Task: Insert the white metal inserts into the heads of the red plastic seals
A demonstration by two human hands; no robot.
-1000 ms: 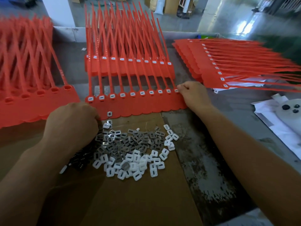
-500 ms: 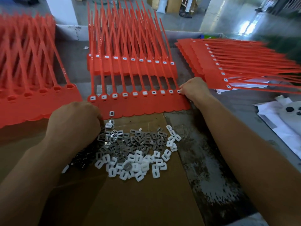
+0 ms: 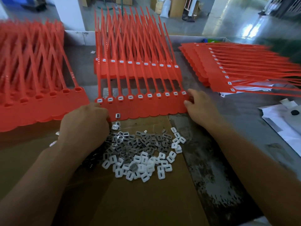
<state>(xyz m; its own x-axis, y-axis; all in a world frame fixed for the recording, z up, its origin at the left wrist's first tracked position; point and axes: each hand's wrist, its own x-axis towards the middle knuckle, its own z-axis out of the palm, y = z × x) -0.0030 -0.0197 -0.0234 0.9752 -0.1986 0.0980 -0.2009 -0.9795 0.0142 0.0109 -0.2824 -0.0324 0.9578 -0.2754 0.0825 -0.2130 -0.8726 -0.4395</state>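
Daylight enters from the upper right, throwing white glare on the floor (image 3: 247,30) beyond the far edge of the table (image 3: 241,121). Its near edge lies dimmer. The red seals (image 3: 32,66) at both sides smear with blur; the frame's borders bow.

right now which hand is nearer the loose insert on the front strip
Left. Left hand: just left of the loose insert. Right hand: right end of the front strip.

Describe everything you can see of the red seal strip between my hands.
The red seal strip is red plastic: flat tags joined side by side, scalloped near edge, each head holding a slotted white insert, thin tails pointing away. It lies flat, near edge on the cardboard. The right hand pinches its right end; the left hand covers its left corner. One loose insert rests on it.
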